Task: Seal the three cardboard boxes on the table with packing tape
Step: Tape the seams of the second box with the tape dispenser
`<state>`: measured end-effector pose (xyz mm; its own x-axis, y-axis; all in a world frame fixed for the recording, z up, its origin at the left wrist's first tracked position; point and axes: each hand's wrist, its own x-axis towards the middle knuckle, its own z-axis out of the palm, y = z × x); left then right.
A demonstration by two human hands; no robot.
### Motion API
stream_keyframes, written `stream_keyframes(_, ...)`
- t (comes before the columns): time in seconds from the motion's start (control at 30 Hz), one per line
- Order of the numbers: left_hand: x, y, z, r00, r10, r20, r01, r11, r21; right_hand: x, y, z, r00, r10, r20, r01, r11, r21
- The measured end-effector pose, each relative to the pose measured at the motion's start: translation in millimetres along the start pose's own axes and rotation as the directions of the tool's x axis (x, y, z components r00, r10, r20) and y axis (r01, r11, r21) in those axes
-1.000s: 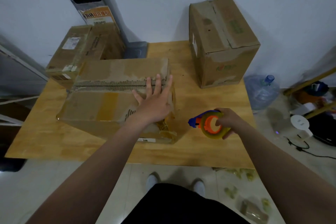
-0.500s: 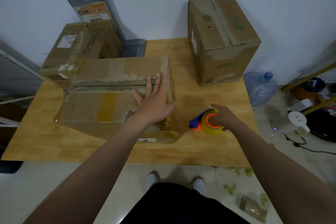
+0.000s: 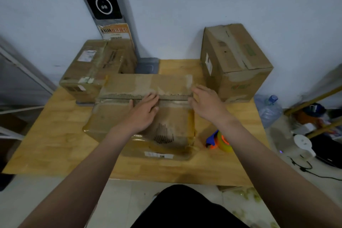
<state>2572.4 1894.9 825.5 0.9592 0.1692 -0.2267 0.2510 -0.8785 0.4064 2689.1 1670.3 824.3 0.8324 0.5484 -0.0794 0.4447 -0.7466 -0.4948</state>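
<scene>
A wide flat cardboard box lies in the middle of the wooden table, its two top flaps meeting at a centre seam. My left hand rests flat on the near flap by the seam, fingers extended. My right hand presses on the box's right end at the seam, fingers slightly bent. The tape dispenser, blue and orange with a yellow roll, lies on the table right of the box, untouched. A tall box stands at the back right. A third box sits at the back left.
A grey post with a black panel rises behind the table against the wall. On the floor to the right are a water bottle, a white device and cables. Scraps lie on the floor near the table's front right.
My right hand let go of the tape dispenser, left it on the table and moved up onto the box's right end. My left hand slid left along the seam.
</scene>
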Motion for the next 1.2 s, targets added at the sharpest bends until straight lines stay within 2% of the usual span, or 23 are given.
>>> stream_keyframes(0.1,-2.1,-24.0,-11.8,1.000,-0.012,0.022,0.011,0.999,0.031,3.0,-48.3,15.5,0.992,-0.129,-0.005,0.128,0.987,-0.100)
stream_keyframes(0.2,-3.4,-43.2,-20.2,0.999,-0.046,0.019,0.044,0.996,0.072,3.0,-91.2,37.1,0.979,-0.165,0.123,0.179,0.977,-0.112)
stream_keyframes(0.3,-6.0,-64.8,-27.0,0.984,-0.177,0.000,0.177,0.981,0.079,3.1,-99.2,57.8,0.975,-0.054,0.214,0.096,0.977,-0.191)
stream_keyframes(0.43,-12.1,-88.0,-24.3,0.959,-0.284,-0.014,0.283,0.949,0.141,-11.6,-81.8,66.9,0.985,0.144,0.090,-0.115,0.955,-0.275)
stream_keyframes(0.5,-14.9,-94.4,-22.1,0.946,-0.315,-0.072,0.323,0.937,0.137,-18.3,-77.3,68.2,0.970,0.242,0.031,-0.229,0.947,-0.225)
stream_keyframes(0.6,-16.2,-99.2,-23.2,0.929,-0.349,-0.123,0.361,0.928,0.093,-19.3,-76.6,67.1,0.948,0.319,-0.017,-0.319,0.939,-0.126)
stream_keyframes(0.7,-15.9,-102.3,-30.1,0.910,-0.398,-0.113,0.406,0.912,0.056,-11.5,-75.4,57.8,0.921,0.390,-0.017,-0.388,0.920,0.058)
stream_keyframes(0.83,-9.5,-108.6,-42.2,0.915,-0.393,-0.088,0.396,0.918,0.009,0.6,-59.5,49.7,0.898,0.439,-0.019,-0.429,0.885,0.179)
stream_keyframes(1.07,5.3,-119.6,-46.5,0.906,-0.417,-0.071,0.414,0.909,-0.053,2.0,-55.3,42.3,0.914,0.406,0.013,-0.391,0.870,0.302)
stream_keyframes(1.2,1.7,-111.9,-47.0,0.899,-0.431,-0.074,0.430,0.902,-0.027,-7.4,-62.1,37.0,0.942,0.330,0.068,-0.336,0.905,0.261)
